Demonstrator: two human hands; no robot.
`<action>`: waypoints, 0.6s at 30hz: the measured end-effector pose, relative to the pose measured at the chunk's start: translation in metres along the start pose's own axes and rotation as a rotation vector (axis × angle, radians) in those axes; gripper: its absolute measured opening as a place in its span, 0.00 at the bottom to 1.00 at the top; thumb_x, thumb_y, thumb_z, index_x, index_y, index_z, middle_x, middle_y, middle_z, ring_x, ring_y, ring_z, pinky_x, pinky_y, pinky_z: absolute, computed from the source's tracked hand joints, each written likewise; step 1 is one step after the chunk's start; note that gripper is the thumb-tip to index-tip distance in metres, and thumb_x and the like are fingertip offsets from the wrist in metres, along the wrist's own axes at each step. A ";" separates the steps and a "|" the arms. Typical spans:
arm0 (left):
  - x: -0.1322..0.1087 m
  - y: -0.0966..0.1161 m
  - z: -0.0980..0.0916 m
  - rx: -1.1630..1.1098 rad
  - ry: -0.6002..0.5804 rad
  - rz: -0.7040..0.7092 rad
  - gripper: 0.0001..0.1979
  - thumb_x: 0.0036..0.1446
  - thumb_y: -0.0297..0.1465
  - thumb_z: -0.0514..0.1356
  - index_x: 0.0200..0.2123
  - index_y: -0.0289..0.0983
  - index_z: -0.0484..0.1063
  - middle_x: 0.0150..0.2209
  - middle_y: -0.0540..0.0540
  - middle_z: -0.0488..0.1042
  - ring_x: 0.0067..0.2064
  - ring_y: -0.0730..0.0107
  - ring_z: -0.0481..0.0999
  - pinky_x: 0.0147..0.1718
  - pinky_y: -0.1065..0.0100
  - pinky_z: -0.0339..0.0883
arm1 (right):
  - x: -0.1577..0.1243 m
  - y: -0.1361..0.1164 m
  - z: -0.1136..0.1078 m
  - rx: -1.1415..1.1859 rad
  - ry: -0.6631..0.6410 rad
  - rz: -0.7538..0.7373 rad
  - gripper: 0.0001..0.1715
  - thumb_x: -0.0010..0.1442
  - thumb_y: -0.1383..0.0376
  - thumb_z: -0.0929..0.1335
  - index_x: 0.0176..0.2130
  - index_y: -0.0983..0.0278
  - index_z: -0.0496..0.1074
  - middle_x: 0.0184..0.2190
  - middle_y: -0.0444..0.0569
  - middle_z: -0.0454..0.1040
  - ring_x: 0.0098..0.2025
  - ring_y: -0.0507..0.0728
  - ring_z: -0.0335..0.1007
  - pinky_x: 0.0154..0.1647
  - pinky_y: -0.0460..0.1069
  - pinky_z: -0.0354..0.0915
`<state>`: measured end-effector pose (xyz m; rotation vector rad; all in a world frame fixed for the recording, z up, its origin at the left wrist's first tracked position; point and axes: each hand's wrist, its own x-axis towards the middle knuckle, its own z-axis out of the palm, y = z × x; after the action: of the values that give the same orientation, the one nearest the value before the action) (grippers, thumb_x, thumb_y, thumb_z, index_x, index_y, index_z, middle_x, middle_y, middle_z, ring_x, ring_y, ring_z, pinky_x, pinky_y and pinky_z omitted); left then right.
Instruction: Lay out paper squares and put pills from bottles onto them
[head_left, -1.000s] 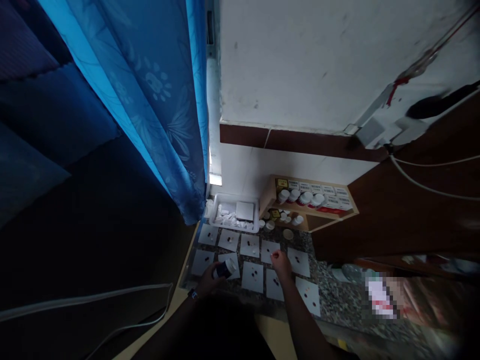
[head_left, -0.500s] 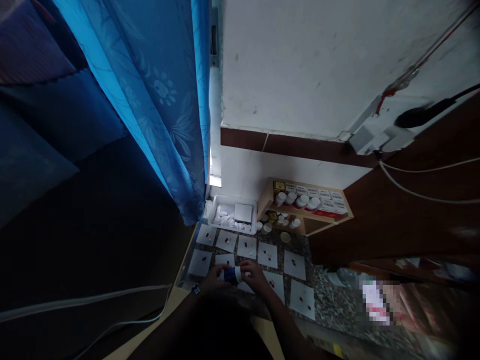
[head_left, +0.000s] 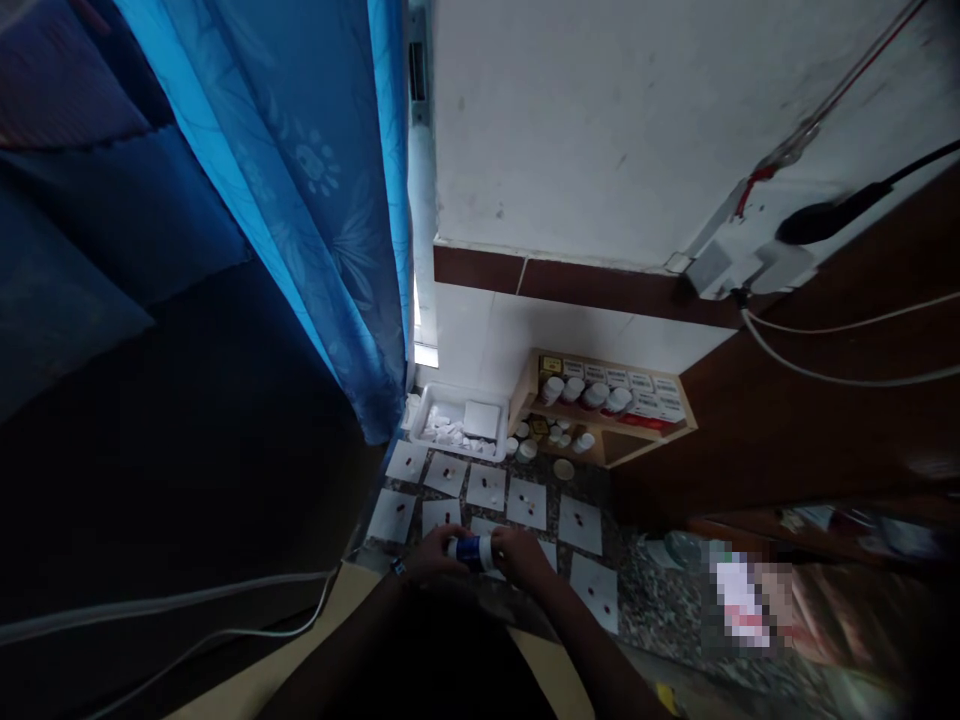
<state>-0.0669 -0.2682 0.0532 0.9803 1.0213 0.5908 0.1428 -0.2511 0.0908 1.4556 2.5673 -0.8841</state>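
Head view: L hand and R hand are together, both clamped on a white bottle w/ a blue label. It lies side-on, just above the paper squares on the stone counter. Most squares have tiny pills on them. Too dim to be sure, but the cap looks on. Past them sit a white tray of paper bits and a wood shelf w/ more bottles.
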 end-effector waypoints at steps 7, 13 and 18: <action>-0.003 -0.015 0.013 -0.179 -0.054 -0.034 0.32 0.25 0.33 0.73 0.41 0.36 0.73 0.36 0.48 0.74 0.39 0.65 0.71 0.41 0.67 0.62 | -0.011 0.005 0.000 -0.178 -0.030 -0.101 0.12 0.53 0.67 0.64 0.36 0.62 0.75 0.33 0.51 0.76 0.31 0.54 0.69 0.28 0.45 0.54; -0.006 -0.023 0.020 -0.164 -0.037 -0.032 0.31 0.27 0.34 0.73 0.40 0.35 0.74 0.35 0.49 0.74 0.38 0.65 0.70 0.39 0.67 0.62 | -0.012 0.003 -0.002 -0.152 -0.071 -0.039 0.10 0.52 0.66 0.64 0.33 0.62 0.75 0.33 0.51 0.76 0.31 0.55 0.70 0.28 0.45 0.55; -0.006 -0.027 0.026 -0.170 -0.022 -0.053 0.31 0.28 0.35 0.72 0.41 0.35 0.73 0.35 0.50 0.73 0.38 0.66 0.70 0.39 0.68 0.61 | -0.012 0.004 -0.004 -0.109 -0.113 0.032 0.11 0.50 0.66 0.64 0.33 0.64 0.75 0.35 0.52 0.76 0.35 0.56 0.71 0.31 0.45 0.57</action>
<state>-0.0468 -0.2962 0.0365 0.8063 0.9582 0.6106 0.1541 -0.2571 0.0959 1.3717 2.4626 -0.7854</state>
